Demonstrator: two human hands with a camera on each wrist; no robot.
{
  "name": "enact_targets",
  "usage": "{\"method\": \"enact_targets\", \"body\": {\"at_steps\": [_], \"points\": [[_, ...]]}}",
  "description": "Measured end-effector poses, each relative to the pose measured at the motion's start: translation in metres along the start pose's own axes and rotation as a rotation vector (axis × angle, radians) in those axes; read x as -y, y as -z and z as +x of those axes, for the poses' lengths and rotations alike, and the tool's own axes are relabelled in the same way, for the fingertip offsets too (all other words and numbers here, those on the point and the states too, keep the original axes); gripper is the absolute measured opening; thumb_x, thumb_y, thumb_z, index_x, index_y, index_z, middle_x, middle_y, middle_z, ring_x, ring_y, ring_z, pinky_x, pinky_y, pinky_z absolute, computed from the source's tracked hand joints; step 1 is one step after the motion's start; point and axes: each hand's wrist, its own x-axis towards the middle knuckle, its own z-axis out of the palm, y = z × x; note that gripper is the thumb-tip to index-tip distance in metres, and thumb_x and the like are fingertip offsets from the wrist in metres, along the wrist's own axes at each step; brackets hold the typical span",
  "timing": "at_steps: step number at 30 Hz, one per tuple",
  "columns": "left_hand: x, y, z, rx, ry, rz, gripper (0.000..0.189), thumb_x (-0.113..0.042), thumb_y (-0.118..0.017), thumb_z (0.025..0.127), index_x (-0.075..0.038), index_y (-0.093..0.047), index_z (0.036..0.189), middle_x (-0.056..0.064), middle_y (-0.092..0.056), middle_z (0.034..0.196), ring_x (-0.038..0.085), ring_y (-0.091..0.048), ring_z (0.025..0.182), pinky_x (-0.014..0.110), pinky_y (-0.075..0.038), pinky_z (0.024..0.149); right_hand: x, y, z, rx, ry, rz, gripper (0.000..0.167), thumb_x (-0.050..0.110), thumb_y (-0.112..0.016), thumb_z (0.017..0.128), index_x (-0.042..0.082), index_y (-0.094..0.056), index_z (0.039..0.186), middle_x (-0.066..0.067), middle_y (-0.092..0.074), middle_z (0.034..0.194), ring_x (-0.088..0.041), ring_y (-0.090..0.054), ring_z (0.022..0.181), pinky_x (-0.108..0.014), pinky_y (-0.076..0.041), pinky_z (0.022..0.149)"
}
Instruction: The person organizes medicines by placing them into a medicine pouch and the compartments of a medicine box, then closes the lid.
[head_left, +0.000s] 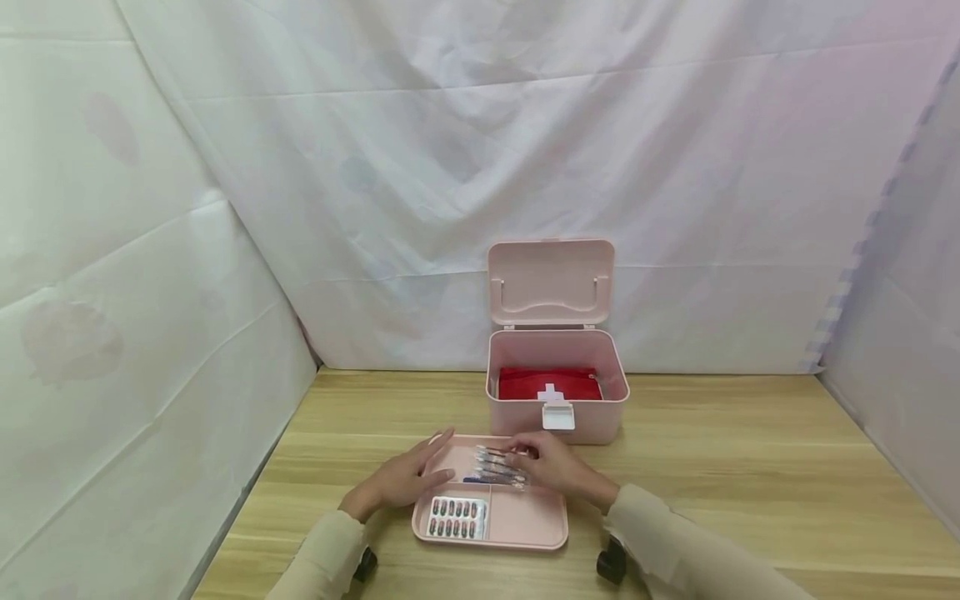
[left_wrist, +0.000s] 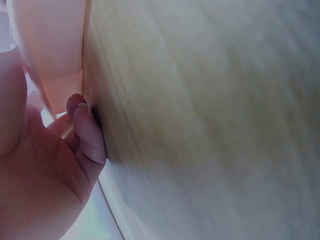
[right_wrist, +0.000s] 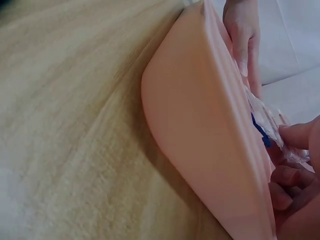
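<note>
A shallow pink divided tray (head_left: 525,546) lies on the table. My left hand (head_left: 401,477) holds its left side, the thumb over the rim and other fingers (left_wrist: 90,132) curled outside against the wall, close to the tabletop. My right hand (head_left: 551,462) pinches the right end of a clear plastic packet of cotton swabs (head_left: 491,468) in the back compartment. A blue strip (right_wrist: 261,131) shows along the packet. The front left compartment contains a blister pack of capsules (head_left: 456,517). Part of the packet is hidden under my right fingers.
Behind the tray stands an open pink box (head_left: 596,422), its lid (head_left: 551,279) raised and a white latch (head_left: 558,416) in front. Inside lies a red pouch (head_left: 525,383) with a white cross. White cloth (head_left: 420,183) hangs behind the wooden table (head_left: 735,467).
</note>
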Motion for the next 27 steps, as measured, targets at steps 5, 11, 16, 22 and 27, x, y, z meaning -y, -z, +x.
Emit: {"method": "enact_targets", "body": {"at_steps": [5, 11, 16, 22, 27], "points": [[0.0, 0.0, 0.001, 0.0, 0.0, 0.004, 0.071, -0.052, -0.053, 0.098, -0.023, -0.026, 0.158, 0.016, -0.03, 0.16, 0.044, -0.033, 0.143, 0.065, -0.03, 0.111, -0.001, -0.005, 0.005, -0.02, -0.004, -0.059, 0.018, 0.015, -0.07, 0.092, 0.017, -0.076, 0.108, 0.007, -0.061, 0.083, -0.009, -0.051, 0.075, -0.023, -0.041, 0.064], [0.001, 0.0, 0.001, 0.005, -0.009, 0.005, 0.072, -0.052, -0.053, 0.099, -0.023, -0.026, 0.158, 0.017, -0.03, 0.16, 0.045, -0.034, 0.141, 0.066, -0.03, 0.11, -0.003, -0.011, 0.009, -0.05, -0.007, -0.146, 0.019, 0.019, -0.074, 0.089, 0.018, -0.077, 0.108, 0.008, -0.067, 0.088, -0.007, -0.052, 0.075, -0.023, -0.042, 0.064], [0.001, 0.002, 0.001, 0.005, 0.011, -0.006, 0.071, -0.054, -0.053, 0.098, -0.027, -0.026, 0.158, 0.016, -0.028, 0.16, 0.044, -0.032, 0.143, 0.065, -0.028, 0.111, -0.001, -0.015, 0.012, -0.077, -0.026, -0.185, 0.02, 0.022, -0.076, 0.088, 0.016, -0.076, 0.108, 0.006, -0.071, 0.094, -0.008, -0.057, 0.078, -0.026, -0.049, 0.071], [0.002, 0.002, 0.001, 0.006, 0.017, -0.004, 0.071, -0.054, -0.052, 0.098, -0.026, -0.026, 0.158, 0.016, -0.028, 0.16, 0.045, -0.032, 0.142, 0.066, -0.028, 0.111, 0.001, -0.022, 0.014, -0.157, 0.006, -0.282, 0.017, 0.023, -0.077, 0.087, 0.018, -0.077, 0.103, 0.005, -0.072, 0.096, -0.009, -0.059, 0.081, -0.03, -0.052, 0.075], [0.001, 0.002, 0.001, 0.007, 0.017, -0.007, 0.071, -0.053, -0.053, 0.098, -0.026, -0.026, 0.158, 0.017, -0.029, 0.16, 0.045, -0.033, 0.142, 0.065, -0.028, 0.111, 0.0, -0.025, 0.016, -0.2, 0.116, -0.312, 0.016, 0.018, -0.078, 0.086, 0.015, -0.079, 0.102, 0.003, -0.072, 0.095, -0.01, -0.063, 0.085, -0.034, -0.056, 0.08]]}}
